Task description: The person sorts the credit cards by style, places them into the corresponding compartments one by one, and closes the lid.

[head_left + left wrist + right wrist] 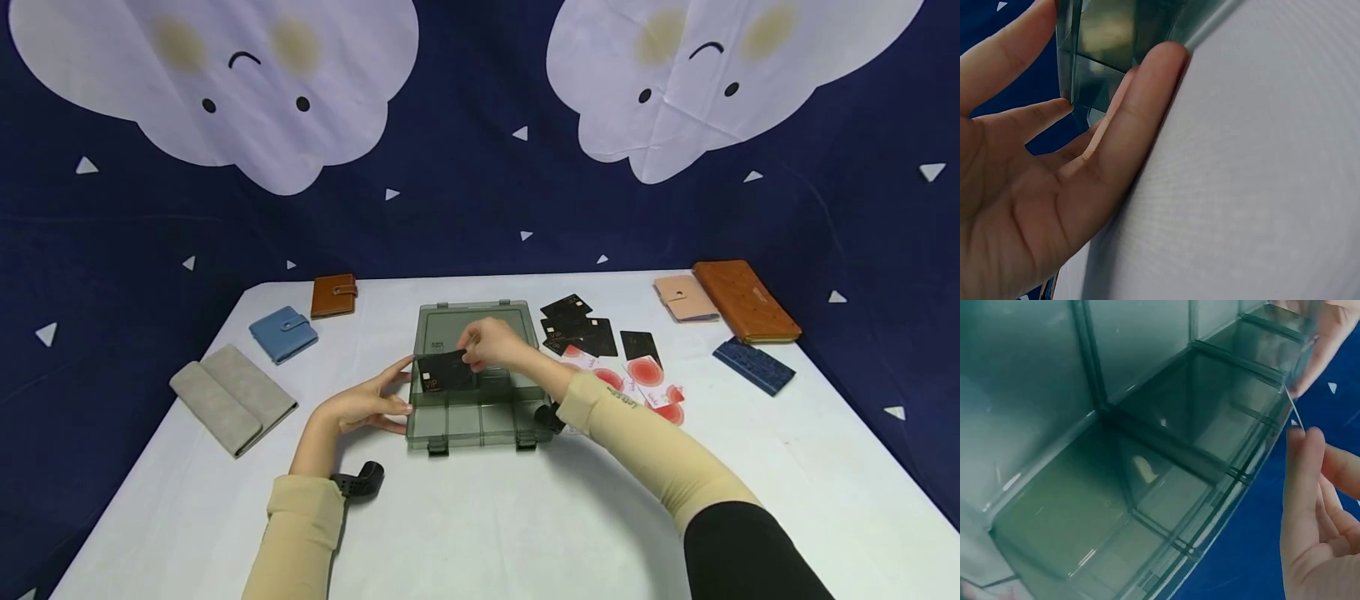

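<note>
A white table (480,533) stood before a navy backdrop printed with clouds, wallets ranged along its left and right sides. At its middle sat a smoky translucent organizer box (450,421), lid open toward the far side, its dividers marking off small compartments. The person's left hand (367,407) rested with spread, straight fingers against the box's left wall, steadying it. The right hand (491,342) pinched a black VIP card (444,372) by its right edge between thumb and fingertips, holding it upright over the box's left compartments. More black cards (581,329) and red-and-white cards (648,379) lay scattered just right of the box. The card looked thin, light, stiff and slick, best taken by its edges; the empty box seemed light enough to slide unless braced.
</note>
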Available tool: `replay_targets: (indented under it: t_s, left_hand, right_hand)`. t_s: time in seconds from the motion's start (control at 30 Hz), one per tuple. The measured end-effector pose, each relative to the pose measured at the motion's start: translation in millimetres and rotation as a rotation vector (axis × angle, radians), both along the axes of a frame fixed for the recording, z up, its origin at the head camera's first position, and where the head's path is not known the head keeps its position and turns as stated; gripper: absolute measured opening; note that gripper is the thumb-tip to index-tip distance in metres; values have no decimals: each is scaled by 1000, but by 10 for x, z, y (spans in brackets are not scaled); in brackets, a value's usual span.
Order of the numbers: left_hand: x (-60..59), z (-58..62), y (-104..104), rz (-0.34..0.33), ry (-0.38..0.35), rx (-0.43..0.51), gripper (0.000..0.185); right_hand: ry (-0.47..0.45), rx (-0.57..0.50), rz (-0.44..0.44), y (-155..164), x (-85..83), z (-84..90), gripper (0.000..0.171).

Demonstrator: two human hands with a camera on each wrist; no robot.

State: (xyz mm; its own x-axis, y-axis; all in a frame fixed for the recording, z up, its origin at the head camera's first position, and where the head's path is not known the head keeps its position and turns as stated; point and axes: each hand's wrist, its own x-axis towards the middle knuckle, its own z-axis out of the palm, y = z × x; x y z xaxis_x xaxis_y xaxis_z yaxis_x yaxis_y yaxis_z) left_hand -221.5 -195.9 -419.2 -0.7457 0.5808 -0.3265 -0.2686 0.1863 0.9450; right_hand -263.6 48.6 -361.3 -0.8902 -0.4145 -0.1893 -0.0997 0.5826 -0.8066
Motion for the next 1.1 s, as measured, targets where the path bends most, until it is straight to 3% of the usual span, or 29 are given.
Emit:
replay_targets:
  t_s: [0.27, 0.33, 0.47, 0.67, 0.9, 1.0, 1.1]
  left_hand:
    - [-16, 20, 22, 0, -5, 0, 92]
    - [-19, 24, 26, 3, -6, -7, 92]
    - [-22, 25, 26, -1, -6, -8, 93]
    - [-25, 20, 8, -8, -9, -1, 94]
    - [-9, 12, 2, 0, -6, -3, 92]
    - [-3, 10, -4, -4, -1, -2, 92]
    - [-1, 12, -5, -6, -1, -1, 92]
  right_hand:
    - [171, 291, 102, -61, 38, -10, 17]
    - [166, 333, 130, -59, 45, -18, 20]
    - [63, 369, 188, -42, 52, -21, 30]
    - [-53, 379, 279, -20, 25, -27, 42]
    - [-71, 326, 367, 75, -15, 10, 43]
    - [-35, 246, 317, 214, -61, 95, 40]
    - [25, 152, 192, 452, -154, 185, 37]
